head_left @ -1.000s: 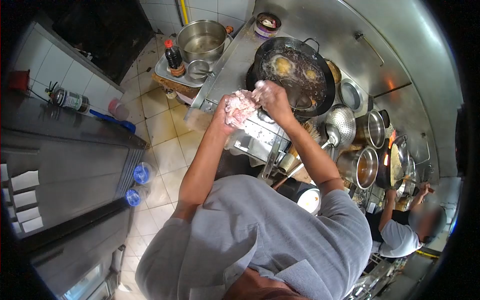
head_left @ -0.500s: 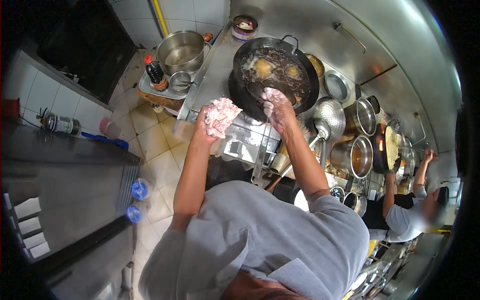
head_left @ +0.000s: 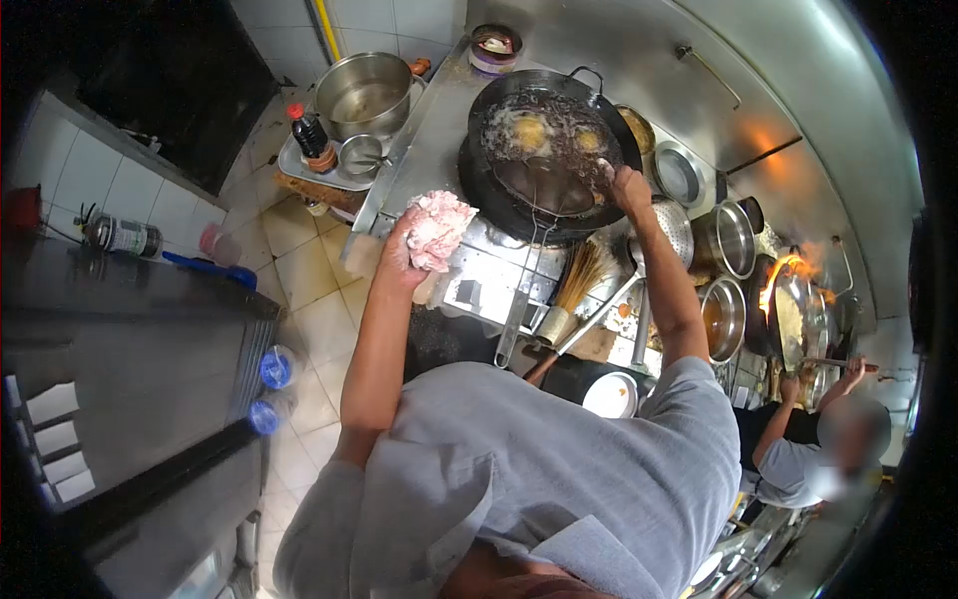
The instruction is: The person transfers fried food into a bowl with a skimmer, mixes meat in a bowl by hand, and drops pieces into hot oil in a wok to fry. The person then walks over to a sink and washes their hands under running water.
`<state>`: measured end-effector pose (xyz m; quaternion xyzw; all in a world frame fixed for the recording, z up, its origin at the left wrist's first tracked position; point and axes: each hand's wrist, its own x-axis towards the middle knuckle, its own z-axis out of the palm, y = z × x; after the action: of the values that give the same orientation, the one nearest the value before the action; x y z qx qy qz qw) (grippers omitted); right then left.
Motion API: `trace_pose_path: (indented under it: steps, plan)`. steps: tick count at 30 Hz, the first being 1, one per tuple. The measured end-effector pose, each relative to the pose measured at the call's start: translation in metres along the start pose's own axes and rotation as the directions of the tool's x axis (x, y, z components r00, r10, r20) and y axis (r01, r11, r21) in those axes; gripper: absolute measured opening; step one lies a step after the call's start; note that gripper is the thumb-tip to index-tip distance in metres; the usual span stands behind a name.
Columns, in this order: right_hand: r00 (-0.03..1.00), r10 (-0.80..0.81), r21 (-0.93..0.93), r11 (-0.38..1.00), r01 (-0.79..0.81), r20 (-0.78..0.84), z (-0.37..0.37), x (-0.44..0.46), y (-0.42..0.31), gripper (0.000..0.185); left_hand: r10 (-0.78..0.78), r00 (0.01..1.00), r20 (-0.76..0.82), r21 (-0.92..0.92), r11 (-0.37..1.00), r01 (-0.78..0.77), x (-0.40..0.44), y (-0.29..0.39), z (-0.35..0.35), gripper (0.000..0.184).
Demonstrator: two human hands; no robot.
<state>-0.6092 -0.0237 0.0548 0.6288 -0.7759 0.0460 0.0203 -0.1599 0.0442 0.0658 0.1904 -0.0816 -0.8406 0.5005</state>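
Note:
My left hand [head_left: 400,252] is wrapped round a clump of pale pink, coated raw meat [head_left: 437,230], held up left of the wok. A large black wok [head_left: 477,188] of dark bubbling oil stands ahead of me. Two golden pieces [head_left: 529,131] float in its foam. Over the wok's right side is my right hand [head_left: 627,186], its fingers drawn together at the oil; anything between them is too small to make out. A wire strainer [head_left: 547,190] rests on the near side of the wok, its long handle pointing toward me.
On the right stand a perforated ladle [head_left: 675,222], steel pots [head_left: 733,240] and a bamboo brush [head_left: 582,275]. Farther right, a co-worker [head_left: 793,454] handles a pan beside open flames [head_left: 783,275]. A steel pot [head_left: 361,95] and a sauce bottle [head_left: 311,138] sit at left.
My right hand has moved right from the wok's near middle to its right side, uncovering the strainer. My left hand still holds the meat. Flames have risen at the co-worker's pan.

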Motion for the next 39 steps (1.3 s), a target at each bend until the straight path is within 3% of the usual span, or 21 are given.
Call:
trace_pose_path:
  steps: [1, 2, 4, 5, 6, 9, 11, 12, 13, 14, 17, 19, 20, 22, 26, 28, 29, 31, 33, 35, 39]
  plan:
    - [0.991, -0.095, 0.021, 0.995, 0.094, 0.093, 0.005, 0.015, 0.014, 0.054, 0.004, 0.999, 0.042, 0.063, 0.998, -0.007, 0.0, 0.0, -0.005, 0.05]
    - [0.965, -0.225, -0.125, 0.962, 0.242, 0.131, 0.021, 0.036, 0.041, 0.054, -0.008, 0.999, -0.031, 0.027, 1.0, 0.009, -0.001, -0.001, -0.003, 0.047]
    - [0.934, -0.284, -0.263, 0.904, 0.336, 0.217, 0.021, 0.05, 0.049, 0.055, -0.035, 0.999, 0.012, 0.03, 0.999, 0.034, -0.002, -0.001, -0.005, 0.047]
    - [0.978, -0.193, -0.215, 0.955, 0.206, 0.077, 0.035, 0.062, 0.059, 0.052, -0.07, 0.995, 0.069, 0.037, 0.997, 0.067, -0.002, 0.001, -0.006, 0.047]
    - [0.993, -0.097, -0.132, 0.987, 0.088, -0.065, 0.048, 0.075, 0.069, 0.049, -0.072, 0.996, 0.059, 0.018, 0.997, 0.071, -0.003, 0.001, -0.003, 0.047]
    - [0.96, -0.067, 0.306, 0.94, 0.152, -0.27, -0.063, 0.008, -0.048, 0.03, -0.038, 0.998, 0.047, 0.043, 0.998, 0.036, -0.002, -0.001, -0.006, 0.049]
    - [0.961, -0.253, 0.68, 0.685, 0.261, -0.114, -0.064, -0.017, -0.085, 0.027, -0.048, 0.998, 0.039, 0.062, 0.997, 0.045, -0.006, 0.002, 0.001, 0.051]
    - [0.95, -0.191, 0.856, 0.502, -0.121, 0.246, -0.109, -0.054, -0.136, 0.025, -0.049, 0.998, 0.038, 0.077, 0.996, 0.046, -0.006, 0.002, 0.001, 0.051]
    - [0.9, -0.382, 0.884, 0.467, -0.01, 0.212, -0.109, -0.068, -0.155, 0.026, -0.053, 0.998, 0.04, 0.092, 0.995, 0.049, -0.005, 0.002, 0.001, 0.05]
    - [0.876, -0.436, 0.916, 0.401, -0.016, 0.206, -0.125, -0.089, -0.183, 0.031, -0.06, 0.997, 0.046, 0.094, 0.994, 0.055, -0.006, 0.002, 0.007, 0.05]
    - [0.812, -0.572, 0.972, 0.235, 0.027, 0.116, -0.1, -0.105, -0.217, 0.045, -0.047, 0.996, 0.076, 0.076, 0.996, 0.041, -0.01, 0.003, 0.023, 0.052]
    - [0.784, -0.544, 0.954, 0.178, -0.241, 0.299, -0.108, -0.112, -0.233, 0.04, -0.042, 0.998, 0.052, 0.068, 0.997, 0.038, -0.009, 0.002, 0.017, 0.054]
    - [0.783, -0.545, 0.954, 0.18, -0.238, 0.299, -0.106, -0.113, -0.235, 0.04, -0.039, 0.998, 0.054, 0.066, 0.997, 0.036, -0.008, 0.002, 0.013, 0.054]
    - [0.835, -0.549, 0.956, 0.266, 0.123, 0.045, -0.1, -0.116, -0.241, 0.032, -0.002, 0.997, 0.083, 0.092, 0.996, -0.005, -0.008, 0.005, 0.007, 0.055]
    - [0.856, -0.504, 0.931, 0.357, 0.081, 0.119, -0.099, -0.12, -0.25, 0.024, 0.027, 0.997, 0.067, 0.14, 0.989, -0.037, -0.013, 0.007, 0.004, 0.055]
    - [0.812, -0.471, 0.924, 0.019, -0.381, 0.344, -0.098, -0.119, -0.253, 0.021, 0.058, 0.995, 0.084, -0.046, 0.997, -0.054, -0.016, 0.007, 0.01, 0.057]
    - [0.81, -0.475, 0.925, 0.021, -0.38, 0.344, -0.1, -0.12, -0.254, 0.021, 0.062, 0.995, 0.084, -0.047, 0.997, -0.058, -0.017, 0.008, 0.009, 0.057]
    - [0.745, -0.534, 0.761, -0.259, -0.594, 0.4, -0.112, -0.124, -0.258, 0.022, 0.116, 0.989, 0.094, -0.127, 0.987, -0.103, -0.017, 0.009, 0.006, 0.058]
    - [0.722, -0.538, 0.723, -0.268, -0.636, 0.435, -0.117, -0.124, -0.264, 0.022, 0.094, 0.981, 0.171, -0.17, 0.983, -0.065, -0.014, 0.011, -0.003, 0.058]
    - [0.696, -0.542, 0.682, -0.276, -0.677, 0.471, -0.122, -0.125, -0.273, 0.023, 0.103, 0.992, 0.072, -0.153, 0.984, -0.091, -0.016, 0.013, 0.002, 0.059]
    - [0.735, -0.454, 0.727, -0.238, -0.644, 0.503, -0.102, -0.129, -0.274, 0.018, 0.085, 0.993, 0.083, -0.161, 0.984, -0.071, -0.015, 0.011, 0.001, 0.06]
